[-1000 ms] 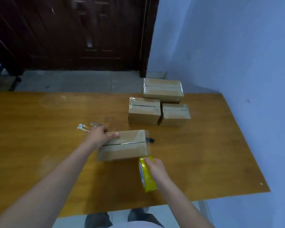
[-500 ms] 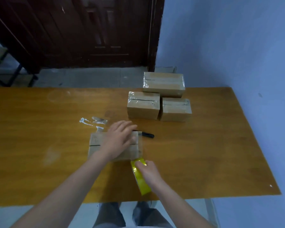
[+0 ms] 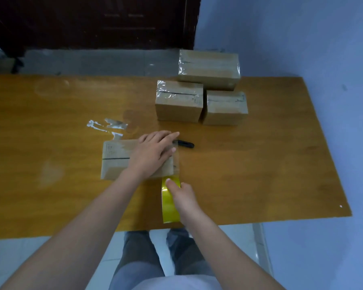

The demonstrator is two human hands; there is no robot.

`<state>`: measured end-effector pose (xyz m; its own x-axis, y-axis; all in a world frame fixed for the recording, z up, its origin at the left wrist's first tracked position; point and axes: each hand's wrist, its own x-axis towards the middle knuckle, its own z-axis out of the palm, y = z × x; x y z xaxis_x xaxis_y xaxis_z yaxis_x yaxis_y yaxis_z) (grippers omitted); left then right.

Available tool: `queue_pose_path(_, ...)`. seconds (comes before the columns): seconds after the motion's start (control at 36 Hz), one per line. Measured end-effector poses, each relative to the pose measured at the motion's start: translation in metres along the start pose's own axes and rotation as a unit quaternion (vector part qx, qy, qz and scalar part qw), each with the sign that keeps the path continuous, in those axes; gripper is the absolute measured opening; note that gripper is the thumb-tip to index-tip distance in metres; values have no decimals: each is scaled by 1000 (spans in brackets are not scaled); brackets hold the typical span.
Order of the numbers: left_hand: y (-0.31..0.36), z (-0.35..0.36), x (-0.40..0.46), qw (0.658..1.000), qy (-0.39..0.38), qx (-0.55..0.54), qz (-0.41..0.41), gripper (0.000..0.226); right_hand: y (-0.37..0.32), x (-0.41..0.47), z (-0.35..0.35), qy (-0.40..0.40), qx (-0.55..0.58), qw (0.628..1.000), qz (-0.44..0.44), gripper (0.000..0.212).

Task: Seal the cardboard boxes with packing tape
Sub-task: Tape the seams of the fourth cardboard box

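A small cardboard box [image 3: 115, 159] lies on the wooden table [image 3: 249, 168] in front of me. My left hand [image 3: 153, 151] rests flat on the box's right half, fingers straight, over a strip of clear tape that runs across its right end. My right hand [image 3: 181, 194] grips a yellow roll of packing tape [image 3: 169, 203] just in front of the box's right corner. The clear strip runs from the roll up onto the box.
Three taped boxes stand at the back right: one [image 3: 178, 101], one [image 3: 225, 107], and a larger one [image 3: 209, 69] behind. A black cutter [image 3: 186, 144] lies right of the box. Scraps of clear tape [image 3: 107, 125] stick to the table behind it.
My left hand slid from the box's left end to its right half and now lies flat there. The right hand kept the roll by the box's right front corner.
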<state>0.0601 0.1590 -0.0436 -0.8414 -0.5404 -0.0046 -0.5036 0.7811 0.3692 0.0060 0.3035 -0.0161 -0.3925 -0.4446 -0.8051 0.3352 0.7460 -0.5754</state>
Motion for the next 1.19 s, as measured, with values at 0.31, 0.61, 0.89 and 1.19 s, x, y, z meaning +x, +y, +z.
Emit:
queue_pose_path(0.31,9,11,-11,981,159,97,53,14,10,20,5,-22,-33,999,26,71)
queue_pose_path(0.61,14,21,-51,991,-23,134,1,92,6,50,-50,117,-91,982,-120,32)
queue_pose_path(0.89,14,21,-53,989,-26,146,6,94,-44,155,-39,139,-545,763,-318,43)
queue_pose_path(1.19,15,10,-53,984,-84,156,7,102,-16,133,-94,98,-446,850,-263,25)
